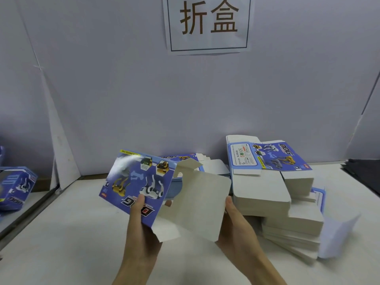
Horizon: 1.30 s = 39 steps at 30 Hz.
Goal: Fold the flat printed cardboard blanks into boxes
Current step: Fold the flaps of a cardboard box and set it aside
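While my left hand (pixel 141 221) pinches the blank (pixel 141 182) w/ thumb on top, right hand (pixel 236 225) grips its white flap (pixel 203 204), both raised above desk (pixel 82 233).

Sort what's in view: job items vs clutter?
Job: held blank, left hand, right hand, stack of blanks, second pile, folded box.
Clutter: wall sign, dark sheets.
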{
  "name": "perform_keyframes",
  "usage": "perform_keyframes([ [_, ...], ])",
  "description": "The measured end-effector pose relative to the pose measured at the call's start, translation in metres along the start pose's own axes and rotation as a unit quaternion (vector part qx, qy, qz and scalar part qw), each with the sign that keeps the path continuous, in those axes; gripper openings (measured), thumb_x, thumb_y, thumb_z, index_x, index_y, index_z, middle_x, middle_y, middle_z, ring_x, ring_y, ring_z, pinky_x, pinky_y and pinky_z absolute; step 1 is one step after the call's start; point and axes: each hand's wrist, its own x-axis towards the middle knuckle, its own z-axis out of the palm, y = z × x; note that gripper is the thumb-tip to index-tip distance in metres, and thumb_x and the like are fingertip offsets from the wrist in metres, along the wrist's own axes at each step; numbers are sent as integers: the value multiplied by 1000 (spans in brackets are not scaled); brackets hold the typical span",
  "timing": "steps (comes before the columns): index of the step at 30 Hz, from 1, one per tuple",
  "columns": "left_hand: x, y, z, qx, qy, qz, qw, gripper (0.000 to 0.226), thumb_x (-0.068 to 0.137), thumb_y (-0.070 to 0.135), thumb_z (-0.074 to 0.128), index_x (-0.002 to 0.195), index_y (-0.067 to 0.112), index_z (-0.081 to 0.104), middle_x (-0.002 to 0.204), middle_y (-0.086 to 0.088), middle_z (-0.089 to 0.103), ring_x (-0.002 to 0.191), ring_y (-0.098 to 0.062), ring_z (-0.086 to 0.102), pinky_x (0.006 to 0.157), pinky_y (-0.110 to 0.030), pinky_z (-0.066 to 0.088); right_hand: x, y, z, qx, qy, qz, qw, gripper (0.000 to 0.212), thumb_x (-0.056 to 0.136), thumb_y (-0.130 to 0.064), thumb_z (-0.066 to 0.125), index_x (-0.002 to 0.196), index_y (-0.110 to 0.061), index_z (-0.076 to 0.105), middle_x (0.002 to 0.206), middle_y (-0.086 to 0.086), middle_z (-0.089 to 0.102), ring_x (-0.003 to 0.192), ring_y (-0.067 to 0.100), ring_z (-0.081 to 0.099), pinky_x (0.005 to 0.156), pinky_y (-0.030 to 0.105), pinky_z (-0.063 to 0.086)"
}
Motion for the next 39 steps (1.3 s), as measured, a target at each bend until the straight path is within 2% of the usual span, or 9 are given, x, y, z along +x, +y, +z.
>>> perform_keyframes([
  [7, -4, -14, 6, -4, 22, 6, 1000, 47, 90, 39, 52, 134, 21, 52, 110, -10, 66, 97, -27, 64, 88, -47, 51, -3, 0, 4, -17, 51, -38, 998, 34, 77, -51, 50, 90, -36, 79, 104, 3, 75, 92, 19, 73, 65, 29, 58],
  [14, -4, -27, 8, 12, 57, 29, 998, 68, 74, 40, 59, 138, 23, 45, 136, -12, 55, 128, -33, 50, 112, -55, 33, -4, 1, 3, -29, 67, -66, 995, 43, 81, -51, 47, 101, -26, 76, 105, 6, 75, 92, 19, 73, 64, 29, 58],
  [16, -6, -36, 9, -4, 73, 9, 997, 70, 71, 41, 62, 137, 27, 45, 133, -10, 59, 123, -31, 55, 107, -52, 40, -4, 0, 5, -17, 67, -79, 995, 39, 81, -50, 48, 93, -30, 79, 102, 5, 75, 88, 18, 73, 62, 29, 58],
  [19, -8, -49, 10, -9, 64, 9, 998, 67, 69, 41, 63, 134, 33, 47, 109, -1, 72, 93, -22, 70, 68, -38, 61, -3, -1, 0, -57, 119, -113, 985, 39, 84, -49, 48, 97, -22, 74, 97, 1, 76, 85, 14, 73, 63, 30, 58],
  [22, -12, -52, 12, 9, 63, 44, 997, 69, 67, 40, 66, 133, 40, 45, 104, 0, 73, 78, -15, 73, 53, -29, 57, -1, -1, -7, -217, 192, -187, 939, 33, 100, -32, 41, 90, -17, 69, 85, -9, 75, 78, 0, 68, 73, 21, 52],
  [25, -13, -53, 13, 9, 66, 47, 997, 70, 65, 40, 67, 132, 41, 45, 109, -2, 70, 77, -14, 73, 52, -28, 56, -1, -2, -8, -340, 248, -254, 871, 36, 103, -17, 38, 75, -14, 60, 67, -7, 67, 63, -7, 57, 60, 5, 41],
  [32, -18, -55, 22, 72, 112, 77, 988, 68, 64, 34, 66, 127, 39, 40, 106, 0, 63, 82, -19, 66, 45, -22, 54, 1, 5, -16, -556, 274, -252, 743, 25, 102, -17, 39, 78, -16, 48, 61, 0, 56, 58, 21, 54, 51, 22, 35],
  [37, -13, -37, 13, 15, 33, 56, 998, 67, 68, 42, 65, 133, 41, 47, 106, 5, 73, 82, -13, 73, 55, -27, 57, -4, -9, -9, -336, 202, -164, 905, 38, 103, -25, 42, 77, -14, 68, 74, -8, 73, 65, 1, 64, 58, 12, 47],
  [39, -11, -33, 11, 4, 17, 49, 999, 64, 72, 42, 62, 134, 37, 48, 102, 6, 74, 81, -12, 73, 56, -27, 57, -5, -8, -10, -386, 207, -182, 881, 34, 100, -26, 48, 76, -10, 66, 69, -6, 70, 63, 6, 60, 56, 14, 44],
])
